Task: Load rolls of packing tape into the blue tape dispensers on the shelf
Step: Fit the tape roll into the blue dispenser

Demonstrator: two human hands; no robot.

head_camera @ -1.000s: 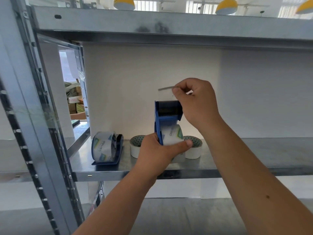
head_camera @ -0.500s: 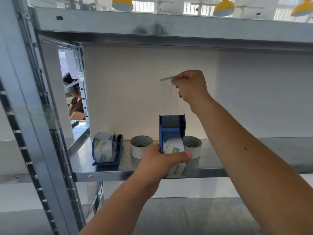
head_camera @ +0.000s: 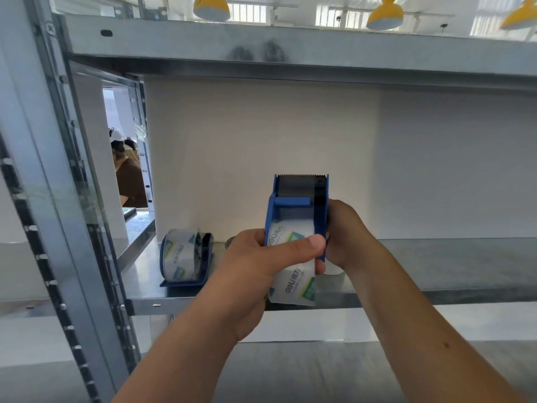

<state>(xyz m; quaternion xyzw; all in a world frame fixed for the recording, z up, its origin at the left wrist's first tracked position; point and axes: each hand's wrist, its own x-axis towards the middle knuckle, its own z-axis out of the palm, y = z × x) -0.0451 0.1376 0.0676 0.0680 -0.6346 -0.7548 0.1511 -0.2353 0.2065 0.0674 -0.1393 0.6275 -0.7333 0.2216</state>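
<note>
A blue tape dispenser (head_camera: 299, 196) stands upright in front of the metal shelf (head_camera: 436, 266), toothed blade on top, with a clear printed tape roll (head_camera: 295, 279) seated in it. My left hand (head_camera: 261, 266) grips the roll and the dispenser's left side, thumb across the front. My right hand (head_camera: 343, 237) clasps the dispenser's right side from behind. A second blue dispenser (head_camera: 186, 257) loaded with a clear roll lies on the shelf at the left. Loose rolls behind my hands are mostly hidden; only slivers show.
A steel upright (head_camera: 58, 199) with bolt holes runs down the left. The upper shelf beam (head_camera: 290, 50) hangs overhead. A white wall backs the shelf. A person in a white cap (head_camera: 125, 167) is seen through the gap at the left.
My right hand, which held a tape end pulled high above the dispenser, has come down and now clasps the dispenser's right side. The raised strip of tape is gone from view.
</note>
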